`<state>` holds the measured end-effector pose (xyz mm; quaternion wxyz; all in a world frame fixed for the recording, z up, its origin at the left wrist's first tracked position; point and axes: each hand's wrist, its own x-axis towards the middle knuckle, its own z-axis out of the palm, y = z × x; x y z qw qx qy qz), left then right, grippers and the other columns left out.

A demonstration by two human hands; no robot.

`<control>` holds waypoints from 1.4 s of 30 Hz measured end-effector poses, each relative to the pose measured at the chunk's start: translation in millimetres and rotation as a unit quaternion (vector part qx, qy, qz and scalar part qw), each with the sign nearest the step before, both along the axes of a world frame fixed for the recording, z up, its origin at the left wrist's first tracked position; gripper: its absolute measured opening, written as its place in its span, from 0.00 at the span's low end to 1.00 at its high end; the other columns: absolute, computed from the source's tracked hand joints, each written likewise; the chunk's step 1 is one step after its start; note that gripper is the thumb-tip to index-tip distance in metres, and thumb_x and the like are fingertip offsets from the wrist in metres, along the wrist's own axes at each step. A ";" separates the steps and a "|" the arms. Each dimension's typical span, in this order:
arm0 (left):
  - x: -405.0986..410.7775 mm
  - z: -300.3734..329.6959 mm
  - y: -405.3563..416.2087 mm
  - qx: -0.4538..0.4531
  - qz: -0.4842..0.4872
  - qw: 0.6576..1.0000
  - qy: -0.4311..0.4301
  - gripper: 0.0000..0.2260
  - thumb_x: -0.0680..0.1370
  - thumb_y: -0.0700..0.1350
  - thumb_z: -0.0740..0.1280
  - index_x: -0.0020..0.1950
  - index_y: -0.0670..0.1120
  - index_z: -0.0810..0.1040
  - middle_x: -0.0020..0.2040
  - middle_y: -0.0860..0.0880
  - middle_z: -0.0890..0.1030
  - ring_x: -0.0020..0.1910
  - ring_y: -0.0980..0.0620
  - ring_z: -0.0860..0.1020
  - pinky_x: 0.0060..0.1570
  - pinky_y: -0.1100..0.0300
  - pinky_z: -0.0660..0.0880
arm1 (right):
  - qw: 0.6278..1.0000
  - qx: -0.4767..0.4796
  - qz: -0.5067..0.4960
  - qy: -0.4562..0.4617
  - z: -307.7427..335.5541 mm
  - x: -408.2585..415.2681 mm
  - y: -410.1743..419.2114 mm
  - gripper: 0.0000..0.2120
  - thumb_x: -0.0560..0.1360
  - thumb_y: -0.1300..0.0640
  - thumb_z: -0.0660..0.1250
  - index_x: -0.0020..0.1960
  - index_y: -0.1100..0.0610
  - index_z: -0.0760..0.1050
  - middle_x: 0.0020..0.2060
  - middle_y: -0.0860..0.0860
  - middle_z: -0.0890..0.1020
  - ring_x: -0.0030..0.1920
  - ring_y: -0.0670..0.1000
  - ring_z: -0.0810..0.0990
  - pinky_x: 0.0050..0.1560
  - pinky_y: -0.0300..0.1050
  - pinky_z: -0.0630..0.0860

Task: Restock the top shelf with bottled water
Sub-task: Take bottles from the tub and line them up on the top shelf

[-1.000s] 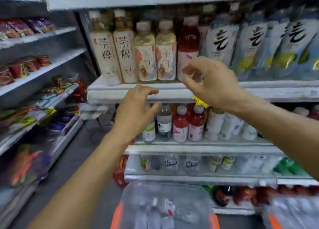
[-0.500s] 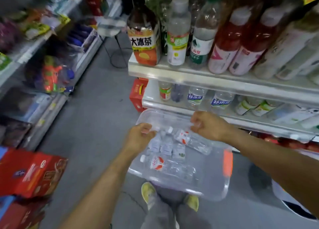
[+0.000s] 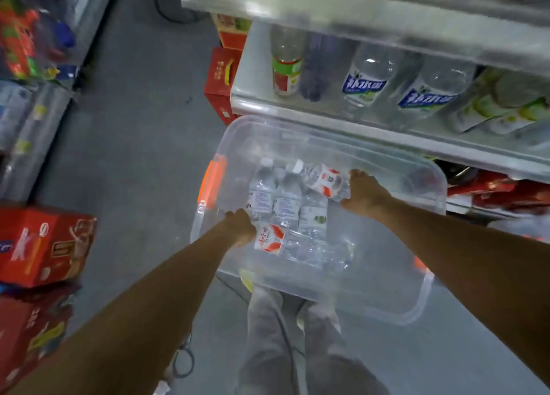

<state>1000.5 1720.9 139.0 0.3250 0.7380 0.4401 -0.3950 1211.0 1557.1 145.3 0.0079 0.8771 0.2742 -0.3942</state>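
A clear plastic bin (image 3: 372,299) with orange handles stands on the floor below me, holding several small water bottles. My left hand (image 3: 239,228) is down in the bin and grips the near bottle with a red and white label (image 3: 269,239). My right hand (image 3: 364,192) grips a second red-labelled bottle (image 3: 323,178) lying across the far side. Three more bottles (image 3: 285,198) lie side by side between my hands. The top shelf is out of view.
Shelves (image 3: 342,135) of bottled drinks rise on the right, just behind the bin. Red cartons (image 3: 44,245) sit on the floor at the left, more red boxes (image 3: 221,76) by the shelf end. Grey floor (image 3: 134,126) runs between the racks. My legs (image 3: 285,344) are below the bin.
My view swung from the upper shelves down to the bin. Both hands dropped from the shelf edge into the bin and closed on a bottle each.
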 end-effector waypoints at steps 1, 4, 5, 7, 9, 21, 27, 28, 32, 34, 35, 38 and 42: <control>3.3 -2.1 4.0 -0.027 0.067 0.997 -0.021 0.15 0.78 0.34 0.62 0.65 0.35 0.74 0.54 0.43 0.76 0.49 0.46 0.77 0.49 0.55 0.76 | 1.000 0.005 -0.004 0.002 -7.5 -0.4 1.7 0.34 0.73 0.56 0.73 0.72 0.65 0.61 0.67 0.63 0.70 0.66 0.63 0.71 0.62 0.51 0.70; 15.2 8.9 5.4 -0.095 0.280 0.947 -0.129 0.10 0.76 0.31 0.64 0.52 0.42 0.80 0.39 0.45 0.76 0.33 0.51 0.73 0.35 0.62 0.74 | 0.999 -0.010 0.026 -0.028 -22.2 -5.6 1.2 0.36 0.70 0.55 0.75 0.71 0.62 0.61 0.67 0.61 0.68 0.67 0.61 0.68 0.61 0.52 0.71; 18.5 12.3 2.9 -0.116 0.317 0.928 -0.158 0.08 0.75 0.31 0.67 0.46 0.43 0.80 0.36 0.45 0.75 0.32 0.51 0.72 0.34 0.64 0.73 | 0.997 -0.025 0.051 -0.053 -24.5 -7.0 -0.6 0.37 0.70 0.53 0.75 0.72 0.61 0.60 0.67 0.60 0.67 0.68 0.60 0.67 0.61 0.52 0.71; 27.6 13.0 -6.6 -0.150 0.343 0.908 -0.188 0.07 0.74 0.36 0.72 0.38 0.45 0.78 0.31 0.48 0.75 0.30 0.54 0.72 0.36 0.64 0.72 | 0.993 -0.041 0.075 -0.086 -28.5 -9.0 -6.3 0.36 0.71 0.50 0.74 0.72 0.58 0.60 0.67 0.59 0.67 0.68 0.59 0.66 0.61 0.53 0.71; 39.4 8.5 -21.0 -0.168 0.353 0.901 -0.188 0.04 0.75 0.40 0.73 0.42 0.45 0.79 0.31 0.51 0.76 0.30 0.56 0.72 0.35 0.66 0.73 | 0.995 -0.034 0.051 -0.076 -35.1 -10.1 -13.9 0.33 0.73 0.51 0.73 0.71 0.59 0.61 0.65 0.60 0.69 0.67 0.61 0.67 0.62 0.55 0.71; 89.7 -6.1 -108.6 -0.179 0.502 0.809 -0.246 0.23 0.79 0.58 0.65 0.71 0.51 0.69 0.65 0.46 0.77 0.62 0.44 0.77 0.63 0.45 0.74 | 0.999 0.044 -0.017 0.007 -39.0 -7.3 -28.3 0.29 0.73 0.56 0.73 0.66 0.57 0.59 0.57 0.57 0.79 0.55 0.60 0.80 0.46 0.47 0.71; 78.7 9.3 -105.9 -0.110 0.524 0.797 -0.281 0.20 0.80 0.58 0.62 0.68 0.49 0.72 0.61 0.47 0.79 0.61 0.43 0.78 0.64 0.43 0.73 | 0.984 0.089 -0.097 0.120 -14.9 -6.2 -47.5 0.28 0.71 0.57 0.74 0.63 0.56 0.61 0.53 0.56 0.78 0.50 0.57 0.79 0.42 0.45 0.73; 75.1 17.1 -103.2 -0.099 0.529 0.795 -0.279 0.22 0.80 0.60 0.62 0.69 0.49 0.70 0.61 0.49 0.78 0.62 0.44 0.77 0.65 0.43 0.73 | 0.976 0.105 -0.123 0.149 -7.2 -6.4 -51.5 0.27 0.70 0.57 0.76 0.61 0.55 0.63 0.52 0.55 0.79 0.48 0.55 0.79 0.40 0.44 0.73; 62.3 51.6 -86.7 -0.089 0.533 0.793 -0.280 0.28 0.79 0.63 0.62 0.73 0.49 0.67 0.66 0.49 0.74 0.64 0.43 0.75 0.60 0.43 0.76 | 0.936 0.154 -0.212 0.234 32.6 -11.8 -64.1 0.17 0.67 0.55 0.73 0.52 0.51 0.70 0.37 0.53 0.84 0.34 0.52 0.79 0.37 0.44 0.74; 57.1 70.6 -80.5 -0.086 0.527 0.790 -0.301 0.28 0.77 0.65 0.63 0.72 0.52 0.68 0.69 0.47 0.74 0.64 0.42 0.75 0.60 0.42 0.76 | 0.919 0.189 -0.229 0.259 57.5 -17.2 -67.1 0.14 0.68 0.54 0.72 0.48 0.53 0.69 0.28 0.48 0.81 0.31 0.50 0.75 0.35 0.44 0.71; 54.3 80.7 -78.3 -0.079 0.524 0.787 -0.315 0.26 0.77 0.64 0.64 0.71 0.52 0.70 0.68 0.47 0.75 0.64 0.43 0.76 0.62 0.41 0.74 | 0.910 0.209 -0.235 0.269 69.8 -20.0 -68.4 0.15 0.69 0.53 0.73 0.48 0.54 0.69 0.28 0.46 0.80 0.30 0.49 0.76 0.36 0.43 0.71; 47.4 117.8 -74.5 -0.066 0.508 0.779 -0.362 0.27 0.76 0.64 0.65 0.70 0.52 0.70 0.68 0.49 0.75 0.65 0.43 0.75 0.66 0.41 0.71 | 0.902 0.242 -0.224 0.279 112.8 -29.6 -69.9 0.24 0.67 0.45 0.79 0.55 0.51 0.71 0.38 0.48 0.84 0.34 0.45 0.83 0.36 0.40 0.76; 43.0 172.1 -70.1 -0.056 0.468 0.778 -0.416 0.23 0.79 0.62 0.61 0.71 0.53 0.70 0.65 0.48 0.78 0.63 0.43 0.77 0.64 0.43 0.73 | 0.897 0.276 -0.189 0.289 167.5 -38.9 -69.7 0.39 0.59 0.36 0.80 0.63 0.51 0.70 0.51 0.54 0.85 0.50 0.54 0.84 0.59 0.57 0.78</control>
